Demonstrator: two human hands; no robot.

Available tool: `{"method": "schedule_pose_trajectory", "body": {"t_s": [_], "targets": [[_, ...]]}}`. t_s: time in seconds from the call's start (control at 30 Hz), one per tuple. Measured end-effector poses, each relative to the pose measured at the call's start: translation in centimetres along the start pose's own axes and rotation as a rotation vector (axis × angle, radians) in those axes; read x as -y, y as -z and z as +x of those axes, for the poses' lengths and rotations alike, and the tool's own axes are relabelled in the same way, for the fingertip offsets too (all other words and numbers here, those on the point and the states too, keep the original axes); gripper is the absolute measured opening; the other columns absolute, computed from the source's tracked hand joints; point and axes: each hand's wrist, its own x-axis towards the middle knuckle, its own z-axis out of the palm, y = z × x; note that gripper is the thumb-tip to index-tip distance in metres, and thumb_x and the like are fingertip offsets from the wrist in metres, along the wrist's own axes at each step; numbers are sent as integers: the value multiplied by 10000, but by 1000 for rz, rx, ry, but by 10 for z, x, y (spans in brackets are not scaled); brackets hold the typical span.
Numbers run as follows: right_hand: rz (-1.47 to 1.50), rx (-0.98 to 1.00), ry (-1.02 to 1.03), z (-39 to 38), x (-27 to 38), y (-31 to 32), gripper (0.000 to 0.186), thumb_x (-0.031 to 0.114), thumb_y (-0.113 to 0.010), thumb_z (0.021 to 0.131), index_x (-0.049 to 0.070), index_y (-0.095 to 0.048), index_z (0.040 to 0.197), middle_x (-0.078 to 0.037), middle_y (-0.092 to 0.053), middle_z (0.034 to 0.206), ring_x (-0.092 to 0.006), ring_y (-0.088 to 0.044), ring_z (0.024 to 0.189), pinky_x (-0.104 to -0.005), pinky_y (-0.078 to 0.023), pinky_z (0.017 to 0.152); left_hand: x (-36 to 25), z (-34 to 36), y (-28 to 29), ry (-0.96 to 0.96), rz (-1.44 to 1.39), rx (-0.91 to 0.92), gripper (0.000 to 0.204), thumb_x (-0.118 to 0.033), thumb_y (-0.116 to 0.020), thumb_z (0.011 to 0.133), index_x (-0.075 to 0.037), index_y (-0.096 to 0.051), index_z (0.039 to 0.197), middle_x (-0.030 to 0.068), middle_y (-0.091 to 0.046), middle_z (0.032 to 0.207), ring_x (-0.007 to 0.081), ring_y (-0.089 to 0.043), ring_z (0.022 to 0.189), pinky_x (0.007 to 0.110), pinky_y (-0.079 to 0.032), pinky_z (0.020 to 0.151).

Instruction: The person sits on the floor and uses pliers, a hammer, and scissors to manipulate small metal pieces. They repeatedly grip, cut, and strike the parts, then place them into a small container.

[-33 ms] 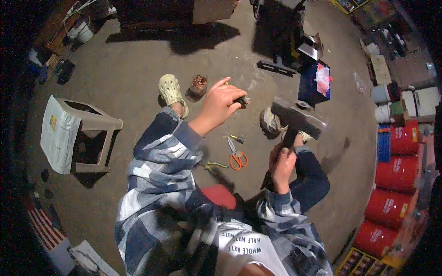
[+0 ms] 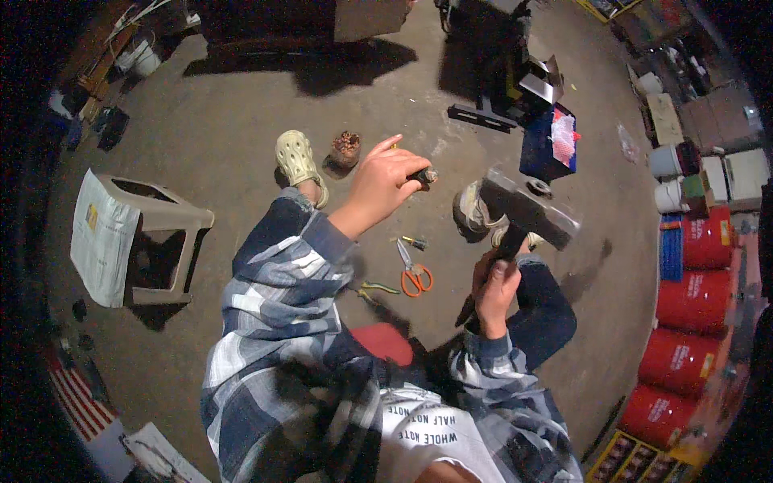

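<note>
My left hand (image 2: 388,180) is closed on a short thick black piece (image 2: 423,175) with a rough metallic end, which looks like a cable offcut. Its forefinger sticks out, away from the grip. On the right, my right hand (image 2: 496,296) is wrapped round the dark handle of a sledgehammer (image 2: 531,211), whose heavy head is raised above the floor, apart from the left hand. Below and between both hands lie orange-handled scissors (image 2: 416,279), pliers with yellow-green grips (image 2: 378,287) and a small black-and-yellow tool (image 2: 415,242).
A container of copper-coloured bits (image 2: 346,146) stands by my left shoe (image 2: 297,158). A pale bag-like thing (image 2: 473,205) lies near my right foot. At left is a plastic stool (image 2: 165,201). A blue bin (image 2: 535,151) and red drums (image 2: 686,304) stand right.
The sledgehammer's head has shifted slightly to the right. My left hand and the black piece stay almost where they were.
</note>
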Motion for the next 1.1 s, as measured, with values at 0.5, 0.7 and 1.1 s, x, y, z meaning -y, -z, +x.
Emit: {"method": "schedule_pose_trajectory", "body": {"t_s": [0.5,0.7,1.1], "targets": [[448,-55,-604,13,-5,-14,453,475,-363,929,151,-316,616,52,-249,445,-57,-243,324,-207,-191,312,-23,12,14,531,-1057,144,257,-10,-604,771,5,-603,1028,67,-633,992,144,-561,979,340,-409,943],[705,-81,-989,15,-135,50,342,258,-502,914,155,-379,612,58,-310,444,-61,-314,349,-206,-259,332,-25,12,14,498,-1356,276,369,-65,-597,815,53,-503,1151,147,-599,1081,241,-563,1046,333,-449,900],[837,-203,-948,-11,-169,18,421,262,-474,912,141,-336,533,37,-371,469,-96,-435,429,-251,-394,433,-21,6,25,612,-1359,262,433,-159,-574,858,47,-440,1215,158,-564,1133,267,-554,1060,367,-443,922]]}}
